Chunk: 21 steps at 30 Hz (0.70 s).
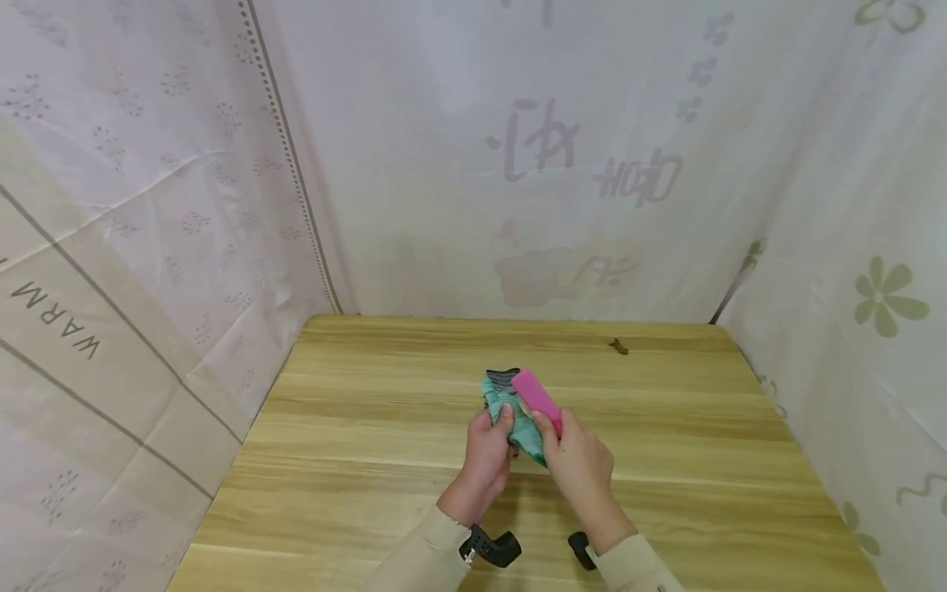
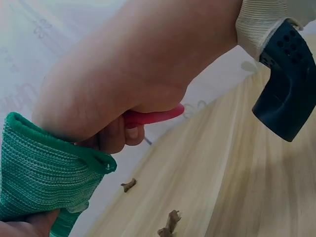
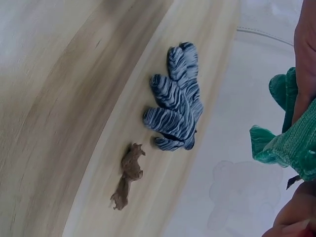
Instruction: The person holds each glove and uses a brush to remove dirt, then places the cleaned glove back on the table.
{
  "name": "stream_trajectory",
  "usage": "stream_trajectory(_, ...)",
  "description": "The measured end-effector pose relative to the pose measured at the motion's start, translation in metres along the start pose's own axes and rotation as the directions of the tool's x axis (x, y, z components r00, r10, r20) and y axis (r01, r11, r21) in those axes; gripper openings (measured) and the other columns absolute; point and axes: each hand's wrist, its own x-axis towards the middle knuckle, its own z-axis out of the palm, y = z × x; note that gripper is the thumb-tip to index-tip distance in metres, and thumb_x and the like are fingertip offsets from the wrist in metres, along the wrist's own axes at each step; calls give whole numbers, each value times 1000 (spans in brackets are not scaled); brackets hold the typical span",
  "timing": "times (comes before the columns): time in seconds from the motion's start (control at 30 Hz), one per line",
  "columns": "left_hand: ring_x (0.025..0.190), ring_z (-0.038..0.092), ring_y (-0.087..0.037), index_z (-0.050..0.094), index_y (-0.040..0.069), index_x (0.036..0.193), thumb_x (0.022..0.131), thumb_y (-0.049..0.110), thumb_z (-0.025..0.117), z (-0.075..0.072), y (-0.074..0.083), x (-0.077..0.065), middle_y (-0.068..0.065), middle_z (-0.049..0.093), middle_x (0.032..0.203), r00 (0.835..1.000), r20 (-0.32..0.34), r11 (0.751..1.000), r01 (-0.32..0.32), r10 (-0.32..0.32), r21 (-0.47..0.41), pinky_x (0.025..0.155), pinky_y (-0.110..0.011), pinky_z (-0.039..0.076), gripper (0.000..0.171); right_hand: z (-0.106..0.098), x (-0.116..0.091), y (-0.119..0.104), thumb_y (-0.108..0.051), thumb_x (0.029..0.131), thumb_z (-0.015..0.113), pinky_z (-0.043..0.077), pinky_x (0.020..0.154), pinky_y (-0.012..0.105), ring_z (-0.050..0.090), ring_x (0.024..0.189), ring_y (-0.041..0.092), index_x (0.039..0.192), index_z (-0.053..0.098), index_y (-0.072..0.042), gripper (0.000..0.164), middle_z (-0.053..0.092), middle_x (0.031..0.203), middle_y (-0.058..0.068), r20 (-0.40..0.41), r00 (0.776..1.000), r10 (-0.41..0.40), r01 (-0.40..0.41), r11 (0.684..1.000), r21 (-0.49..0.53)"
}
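In the head view, my left hand (image 1: 487,452) holds a green knitted glove (image 1: 524,434) over the middle of the table, thumb on top. My right hand (image 1: 583,462) grips the handle of a pink tool (image 1: 536,396), its broad flat head overlapping the glove. In the left wrist view the tapered handle end (image 2: 153,116) pokes out of the right fist, beside the glove's ribbed cuff (image 2: 49,173). I cannot tell what the tool's underside is like. A dark and white striped glove (image 3: 177,98) lies on the table just beyond the green one.
A brown crumpled scrap (image 1: 618,346) lies near the back of the wooden table (image 1: 385,395). Another brown scrap (image 3: 129,173) is beside the striped glove. Patterned cloth (image 1: 444,205) hangs behind and at both sides. Black camera mounts (image 1: 491,547) sit at both wrists.
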Motion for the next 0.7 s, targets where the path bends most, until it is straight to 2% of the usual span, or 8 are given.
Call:
stream_trajectory(0.43,62,44,-6,65,-4,119,107,18,50,-1,6,1,5,63,83,1000,13,1000,3,-3,28,58,-21,38,29,1,-5,8,-53,100,55,25,43,30,40,46,18,86,50,-10,46,42,56,2,-70,993,-95,90,993,-81)
stream_trajectory(0.7,70,54,-3,62,-5,125,108,19,48,-1,6,0,2,68,92,1000,27,1000,14,-14,6,63,-19,45,33,3,-6,12,-50,99,60,24,42,31,38,45,18,87,50,-10,43,42,54,1,-96,985,-146,134,983,-123)
